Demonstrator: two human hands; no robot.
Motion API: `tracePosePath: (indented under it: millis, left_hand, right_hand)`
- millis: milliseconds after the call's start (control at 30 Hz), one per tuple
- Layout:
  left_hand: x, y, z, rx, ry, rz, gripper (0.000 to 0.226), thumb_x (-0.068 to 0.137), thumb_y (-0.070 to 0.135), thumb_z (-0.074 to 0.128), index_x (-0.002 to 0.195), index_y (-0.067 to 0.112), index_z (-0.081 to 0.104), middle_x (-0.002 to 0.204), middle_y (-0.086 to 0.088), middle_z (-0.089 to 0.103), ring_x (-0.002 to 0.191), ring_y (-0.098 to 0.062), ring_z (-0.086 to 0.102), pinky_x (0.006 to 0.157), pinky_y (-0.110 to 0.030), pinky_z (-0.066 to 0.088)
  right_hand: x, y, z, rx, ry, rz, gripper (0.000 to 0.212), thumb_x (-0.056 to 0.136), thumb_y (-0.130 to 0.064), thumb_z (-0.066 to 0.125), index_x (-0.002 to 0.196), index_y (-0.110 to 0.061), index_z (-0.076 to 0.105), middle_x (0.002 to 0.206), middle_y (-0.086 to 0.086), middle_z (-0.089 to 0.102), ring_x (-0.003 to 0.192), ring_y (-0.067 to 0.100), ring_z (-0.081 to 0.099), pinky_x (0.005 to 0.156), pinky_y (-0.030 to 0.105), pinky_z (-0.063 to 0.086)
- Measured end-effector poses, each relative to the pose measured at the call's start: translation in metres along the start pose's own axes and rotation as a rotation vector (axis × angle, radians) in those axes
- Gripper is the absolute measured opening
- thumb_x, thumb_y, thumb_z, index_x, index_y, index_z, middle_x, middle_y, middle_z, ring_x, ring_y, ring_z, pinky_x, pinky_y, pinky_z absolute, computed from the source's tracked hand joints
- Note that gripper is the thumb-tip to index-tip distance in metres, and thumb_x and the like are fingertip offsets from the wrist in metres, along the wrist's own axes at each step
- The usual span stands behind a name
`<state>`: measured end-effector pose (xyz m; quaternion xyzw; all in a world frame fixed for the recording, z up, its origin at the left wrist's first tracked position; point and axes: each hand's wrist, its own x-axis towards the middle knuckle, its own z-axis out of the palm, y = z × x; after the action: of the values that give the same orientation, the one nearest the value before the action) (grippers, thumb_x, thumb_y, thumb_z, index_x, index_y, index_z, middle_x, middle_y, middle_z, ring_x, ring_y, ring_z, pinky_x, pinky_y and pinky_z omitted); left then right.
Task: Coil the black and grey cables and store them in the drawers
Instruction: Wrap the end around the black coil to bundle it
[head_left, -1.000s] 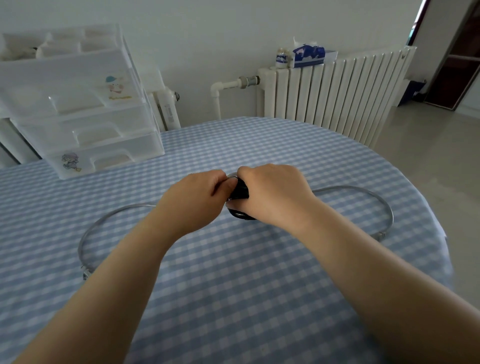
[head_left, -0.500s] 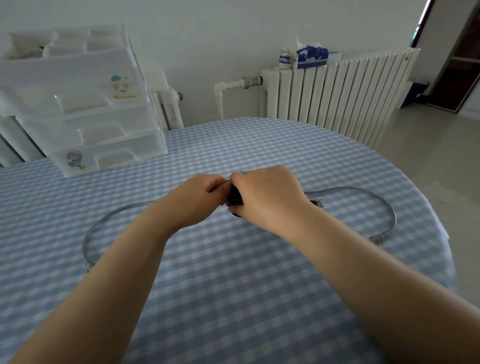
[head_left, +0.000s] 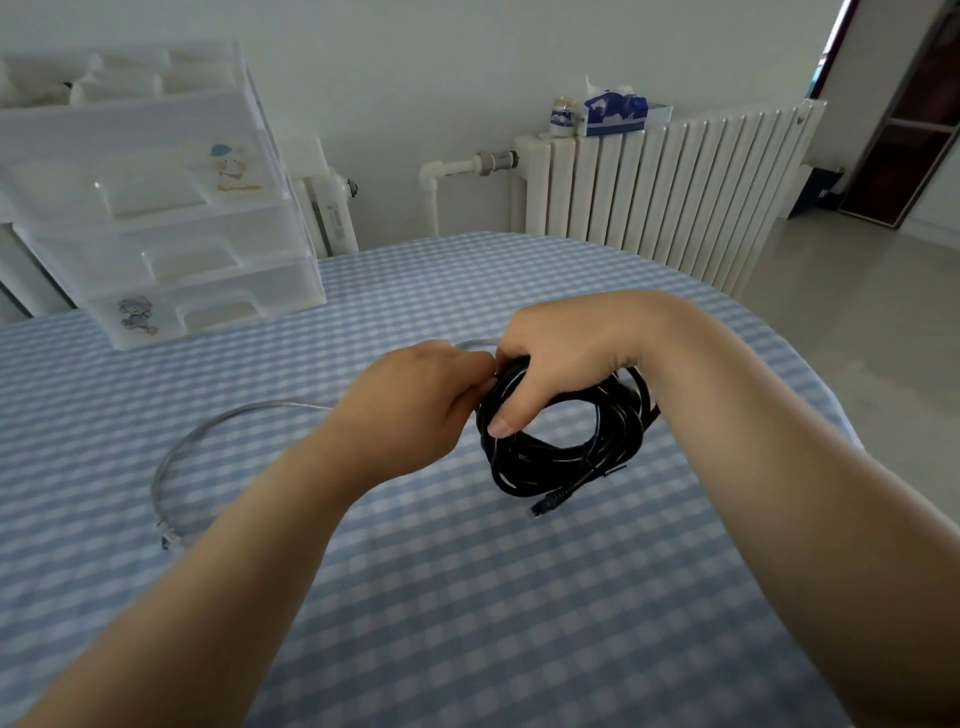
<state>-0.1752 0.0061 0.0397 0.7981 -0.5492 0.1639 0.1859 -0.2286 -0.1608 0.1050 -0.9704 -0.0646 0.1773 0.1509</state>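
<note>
The right hand (head_left: 563, 358) grips the coiled black cable (head_left: 566, 447), hanging below it.

Up comes the right hand (head_left: 566, 358), lifting the black cable coil (head_left: 566, 441) clear of the table (head_left: 467, 597), so the whole loop now shows, with its plug end dangling below. The left hand (head_left: 410, 410) has risen with it, fingertips at the coil's edge.
</note>
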Motion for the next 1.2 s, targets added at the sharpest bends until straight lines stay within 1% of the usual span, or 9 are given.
tracePosePath:
  millis: [133,333,533,667,800,900,967,1067,1200]
  left_hand:
    - [0.004,0.008,0.003,0.004,0.100,0.070,0.025,0.088,0.020,0.036,0.070,0.012,0.051,0.062,0.012,0.039,0.056,-0.013,0.038,0.048,-0.016,0.024]
    - [0.007,0.013,-0.001,-0.010,0.192,0.205,0.029,0.095,0.018,0.039,0.075,0.006,0.056,0.065,-0.002,0.051,0.062,-0.017,0.040,0.055,-0.028,0.032]
    - [0.008,0.017,-0.018,0.041,0.224,0.496,0.016,0.093,0.005,0.047,0.079,0.006,0.053,0.067,-0.006,0.051,0.062,-0.020,0.037,0.059,-0.028,0.032]
    - [0.008,0.013,-0.029,0.150,0.302,0.730,0.011,0.095,0.005,0.046,0.087,0.006,0.053,0.067,-0.010,0.059,0.058,-0.026,0.047,0.055,-0.037,0.043]
    - [0.013,0.004,-0.040,0.251,0.365,0.999,0.007,0.091,0.005,0.056,0.086,0.009,0.053,0.065,-0.005,0.060,0.060,-0.021,0.051,0.058,-0.032,0.049]
    - [0.017,-0.001,-0.043,0.331,0.399,1.105,0.012,0.085,0.004,0.061,0.083,0.011,0.053,0.063,0.000,0.060,0.058,-0.018,0.055,0.060,-0.028,0.051]
    - [0.015,-0.005,-0.042,0.337,0.381,1.045,0.010,0.088,0.005,0.060,0.086,0.012,0.053,0.066,-0.001,0.062,0.059,-0.020,0.058,0.061,-0.029,0.051]
    - [0.008,-0.013,-0.034,0.298,0.295,0.792,0.006,0.095,0.007,0.051,0.095,0.012,0.053,0.076,-0.006,0.065,0.070,-0.025,0.057,0.062,-0.035,0.049]
    - [0.000,-0.018,-0.026,0.247,0.051,0.466,0.010,0.096,0.012,0.047,0.101,0.017,0.054,0.090,-0.002,0.064,0.079,-0.023,0.057,0.064,-0.035,0.046]
  right_hand:
    - [-0.003,0.013,-0.011,0.115,-0.133,-0.054,0.030,0.074,-0.049,0.075,0.087,-0.021,0.072,0.063,-0.013,0.063,0.059,0.003,0.058,0.061,0.018,0.045]
    - [-0.001,0.034,-0.010,0.507,-0.410,-0.196,0.036,0.073,-0.023,0.077,0.086,0.004,0.058,0.056,0.001,0.048,0.049,0.010,0.043,0.048,0.017,0.039]
    - [0.011,0.047,0.030,1.063,-0.670,-0.438,0.067,0.057,-0.036,0.087,0.090,0.003,0.044,0.058,-0.004,0.057,0.048,0.003,0.053,0.045,0.014,0.041]
    - [0.021,0.041,0.058,1.265,-0.723,-0.565,0.095,0.060,-0.035,0.086,0.092,0.034,0.029,0.054,0.004,0.049,0.047,0.008,0.053,0.047,0.019,0.041]
    - [0.024,0.033,0.089,1.391,-0.680,-0.616,0.058,0.057,-0.041,0.087,0.070,0.004,0.053,0.049,-0.001,0.051,0.041,0.006,0.046,0.039,0.019,0.029]
    - [0.029,0.024,0.097,1.487,-0.655,-0.659,0.040,0.069,-0.037,0.081,0.062,-0.015,0.049,0.050,-0.006,0.053,0.043,0.002,0.048,0.042,0.017,0.032]
    - [0.028,0.022,0.092,1.482,-0.595,-0.646,0.030,0.069,-0.039,0.080,0.072,-0.016,0.062,0.061,-0.008,0.060,0.051,0.001,0.052,0.046,0.018,0.035]
    - [0.020,0.026,0.078,1.389,-0.433,-0.458,0.041,0.055,-0.046,0.086,0.072,-0.014,0.066,0.055,0.000,0.049,0.045,0.007,0.038,0.043,0.022,0.024]
    - [0.008,0.025,0.058,1.027,-0.126,-0.280,0.034,0.070,-0.034,0.081,0.079,-0.007,0.062,0.060,0.004,0.048,0.051,0.011,0.045,0.052,0.019,0.040]
